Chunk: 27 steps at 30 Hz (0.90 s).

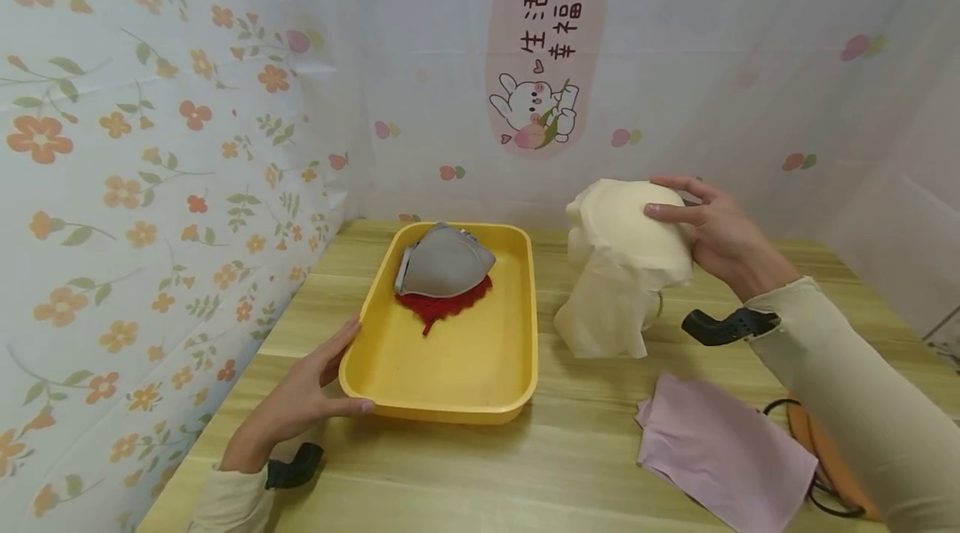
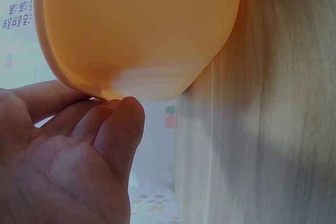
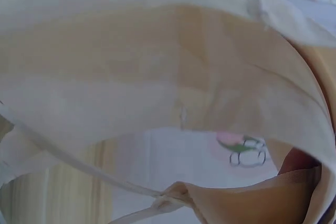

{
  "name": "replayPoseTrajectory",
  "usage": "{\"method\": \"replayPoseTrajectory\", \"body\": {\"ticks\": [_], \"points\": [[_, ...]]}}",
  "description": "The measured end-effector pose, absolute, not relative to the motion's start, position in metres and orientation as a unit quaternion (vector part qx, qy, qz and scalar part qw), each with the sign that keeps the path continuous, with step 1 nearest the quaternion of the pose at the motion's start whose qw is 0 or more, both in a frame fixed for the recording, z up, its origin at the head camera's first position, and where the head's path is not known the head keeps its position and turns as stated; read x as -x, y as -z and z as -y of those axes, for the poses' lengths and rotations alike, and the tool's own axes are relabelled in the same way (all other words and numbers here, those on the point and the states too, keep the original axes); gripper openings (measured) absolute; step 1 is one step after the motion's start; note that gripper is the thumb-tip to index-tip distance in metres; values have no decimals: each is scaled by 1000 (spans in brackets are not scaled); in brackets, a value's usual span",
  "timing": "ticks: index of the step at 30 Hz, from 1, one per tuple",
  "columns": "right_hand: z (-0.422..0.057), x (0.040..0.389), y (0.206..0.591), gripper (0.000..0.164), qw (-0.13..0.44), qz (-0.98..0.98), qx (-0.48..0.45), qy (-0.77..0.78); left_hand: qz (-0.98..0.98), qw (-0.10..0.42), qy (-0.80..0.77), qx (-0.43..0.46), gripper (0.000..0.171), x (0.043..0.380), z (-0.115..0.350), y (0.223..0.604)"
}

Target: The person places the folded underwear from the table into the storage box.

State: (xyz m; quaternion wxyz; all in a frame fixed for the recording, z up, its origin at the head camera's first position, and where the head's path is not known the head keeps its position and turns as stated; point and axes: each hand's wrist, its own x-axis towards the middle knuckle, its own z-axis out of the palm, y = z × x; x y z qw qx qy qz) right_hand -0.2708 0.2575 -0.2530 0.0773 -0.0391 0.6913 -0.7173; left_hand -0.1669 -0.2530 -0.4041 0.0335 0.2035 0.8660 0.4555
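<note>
On the wood-grain table (image 1: pixel 480 475), left of centre, lies a yellow tray (image 1: pixel 450 362); a grey bra (image 1: pixel 446 266) over a red lace garment (image 1: pixel 450 306) occupies its far end, and the bare floor extends to the near rim. A strip of table separates the tray from a cream bra (image 1: pixel 630 224), held raised to the right; nearer, a lilac cloth (image 1: pixel 723 450) overlaps an orange item (image 1: pixel 825 445) with a black cord (image 1: pixel 780 405). The right wrist view adds a thin strap (image 3: pixel 94 169) and sheer fabric (image 3: pixel 131 66); the left wrist view adds the tray's outer wall. The left hand (image 1: pixel 307 387) grips the tray's near-left corner, thumb and fingers spread around it; the right hand (image 1: pixel 723 237) grasps the cream bra by its cup.
</note>
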Motion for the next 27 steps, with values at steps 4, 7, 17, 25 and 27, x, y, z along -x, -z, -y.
{"method": "replayPoseTrajectory", "body": {"ticks": [4,7,17,25,27], "points": [[-241,275,247,52,83,-678,49,729,-871,32,-447,-200,107,167,253,403],[-227,279,243,52,93,-673,56,732,-872,33,-447,-198,108,167,253,403],[-180,288,223,51,89,-657,77,744,-872,29,-447,-196,109,168,253,403],[-143,291,222,45,96,-630,107,763,-872,29,-446,-197,108,166,253,404],[-137,291,223,43,102,-626,108,765,-872,30,-448,-197,107,165,252,405]]}}
